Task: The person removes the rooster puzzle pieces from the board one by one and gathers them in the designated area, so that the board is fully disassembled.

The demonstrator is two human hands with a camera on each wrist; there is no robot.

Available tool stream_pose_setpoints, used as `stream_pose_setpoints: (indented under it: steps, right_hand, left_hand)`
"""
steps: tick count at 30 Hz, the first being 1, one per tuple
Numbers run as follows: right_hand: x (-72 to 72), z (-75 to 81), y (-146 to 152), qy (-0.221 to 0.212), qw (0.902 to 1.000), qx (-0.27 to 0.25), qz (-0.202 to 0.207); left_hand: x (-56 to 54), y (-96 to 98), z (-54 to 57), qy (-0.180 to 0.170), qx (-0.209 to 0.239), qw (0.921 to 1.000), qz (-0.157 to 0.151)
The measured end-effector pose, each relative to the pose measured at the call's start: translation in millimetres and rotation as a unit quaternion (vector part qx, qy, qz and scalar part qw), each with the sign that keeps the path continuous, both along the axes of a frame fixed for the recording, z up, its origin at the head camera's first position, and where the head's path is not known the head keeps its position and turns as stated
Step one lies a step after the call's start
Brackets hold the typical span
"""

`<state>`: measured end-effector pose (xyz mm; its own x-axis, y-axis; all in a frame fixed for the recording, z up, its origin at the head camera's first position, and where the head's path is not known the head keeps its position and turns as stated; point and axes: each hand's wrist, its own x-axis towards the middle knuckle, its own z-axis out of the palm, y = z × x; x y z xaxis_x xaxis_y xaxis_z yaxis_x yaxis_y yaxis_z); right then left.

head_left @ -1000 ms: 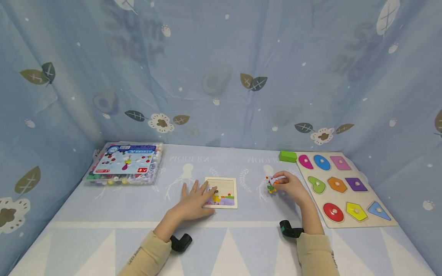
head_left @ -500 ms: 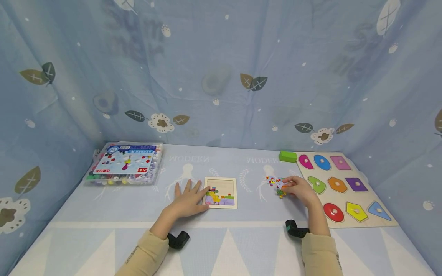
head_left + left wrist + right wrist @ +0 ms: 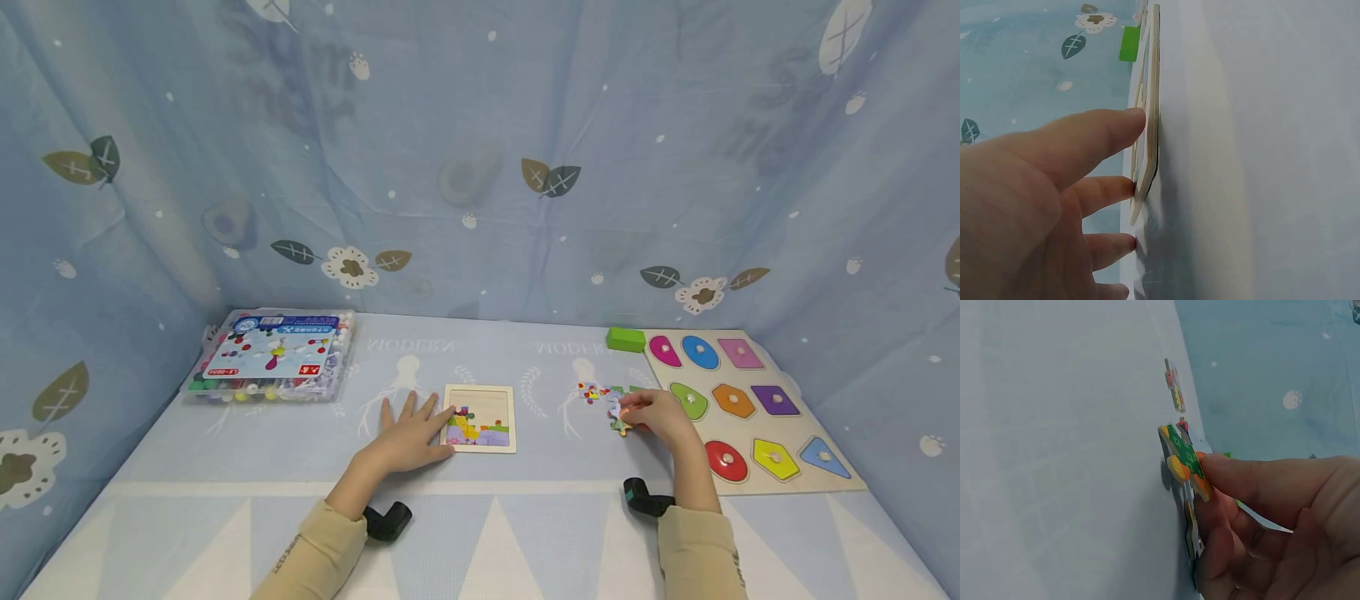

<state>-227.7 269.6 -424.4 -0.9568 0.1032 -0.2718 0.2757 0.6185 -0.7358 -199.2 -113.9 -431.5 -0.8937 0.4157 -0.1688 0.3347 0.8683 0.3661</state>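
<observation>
Laid out on the bench (image 3: 525, 473), before the curtain (image 3: 480, 108), from left to right: box (image 3: 270, 354), tray (image 3: 486, 405), loose pieces (image 3: 588, 392) and board (image 3: 738, 429), with the block (image 3: 626, 340) just beside the board's far left corner. In the tray's near part, fitted pieces (image 3: 474, 432); at its left edge, the left hand (image 3: 408, 442). Between tray and board, beside the loose pieces, the right hand (image 3: 663, 419); in it, a held piece (image 3: 1184, 451).

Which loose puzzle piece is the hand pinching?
The green-and-orange piece, pinched by the right hand; the red-and-yellow piece nearby lies on the table, untouched.
</observation>
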Motion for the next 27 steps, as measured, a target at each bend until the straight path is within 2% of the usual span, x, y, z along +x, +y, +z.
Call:
stream_pose_setpoints:
  steps: [7, 12, 19, 27]
  right_hand:
    - [-0.8, -1.6, -3.4, 0.023, 0.9994, 0.019, -0.016]
    - [-5.0, -3.0, -7.6, 0.056, 0.9979, 0.027, -0.016]
    - [-13.5, -6.9, -25.7, 0.105, 0.9944, 0.005, -0.009]
    - [-18.5, 0.0, -59.5, 0.140, 0.9895, -0.026, 0.026]
  left_hand:
    - [-0.9, -0.1, -0.3, -0.004, 0.006, 1.0000, 0.002]
    - [-2.9, -1.8, -3.8, -0.007, 0.007, 0.9997, 0.022]
    - [-5.1, -5.0, -8.4, -0.017, 0.024, 0.9977, 0.061]
    - [-8.1, -7.6, -12.4, -0.023, 0.019, 0.9969, 0.073]
